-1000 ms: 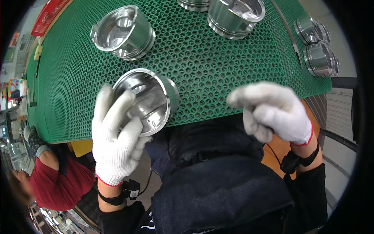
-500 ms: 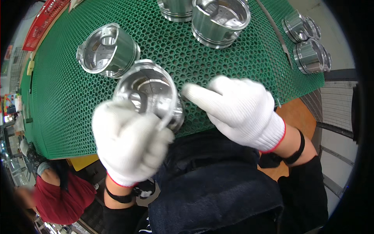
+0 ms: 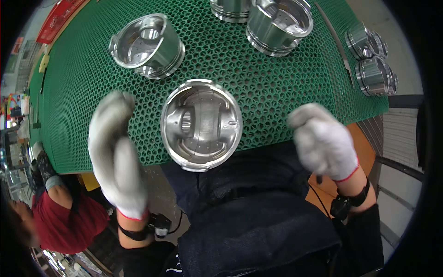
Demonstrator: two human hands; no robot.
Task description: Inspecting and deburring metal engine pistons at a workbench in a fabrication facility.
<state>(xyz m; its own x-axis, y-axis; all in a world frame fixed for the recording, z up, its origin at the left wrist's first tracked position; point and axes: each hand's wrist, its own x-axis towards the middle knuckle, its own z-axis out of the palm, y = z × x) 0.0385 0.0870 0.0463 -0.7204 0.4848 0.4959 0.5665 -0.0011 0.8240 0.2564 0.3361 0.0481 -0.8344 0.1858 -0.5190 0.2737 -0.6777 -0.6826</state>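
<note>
A shiny metal piston (image 3: 213, 117) sits near the table's front edge between my hands, its hollow side up and the pin hole showing inside. My left hand (image 3: 115, 152), in a white knit glove, is apart from it on the left, fingers and thumb spread and nothing seen between them. Off to the right, clear of the piston, is my gloved right hand (image 3: 323, 143); its fingers look curled but are smeared by motion, and I cannot see whether they hold anything. Another piston (image 3: 168, 53), slightly tilted, stands beyond my left hand.
Green honeycomb matting (image 3: 267, 111) covers the table. Pistons (image 3: 275, 41) stand at the far middle, and more pistons (image 3: 373, 76) lie at the right edge beside a long thin strip (image 3: 339, 46). A red basket (image 3: 57, 21) is far left. A person in red (image 3: 69, 217) is at lower left.
My left hand has let go of the front piston and moved left; the piston now rests hollow side up. My right hand has moved right and slightly down. The view has shifted a little.
</note>
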